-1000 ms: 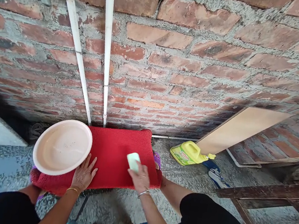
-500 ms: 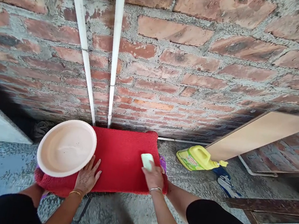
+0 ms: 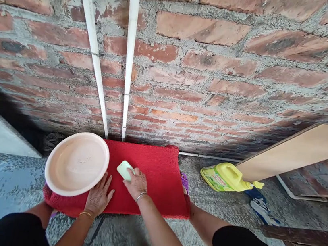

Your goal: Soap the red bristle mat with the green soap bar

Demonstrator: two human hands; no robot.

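Note:
A red mat (image 3: 156, 179) with a fuzzy edge is spread in front of my knees, draped over a support that it mostly hides. On its middle, my right hand (image 3: 136, 183) grips a pale green scrub brush (image 3: 125, 169) with a rounded end; the underside is hidden. My left hand (image 3: 99, 197) lies flat on the mat with the fingers spread, right beside the rim of a pale pink basin (image 3: 77, 163). The basin rests on the mat's left part and has small dark specks inside.
A brick wall (image 3: 194, 80) with two white pipes (image 3: 130, 53) rises behind the mat. On the right, a yellow jug (image 3: 226, 176) lies on the concrete floor near a leaning board (image 3: 303, 150), a blue and white shoe (image 3: 262, 206) and a wooden frame (image 3: 303, 236).
My right hand has slid the scrub brush left across the mat, from its right side to the middle. My left hand stays flat by the basin. The view has shifted slightly.

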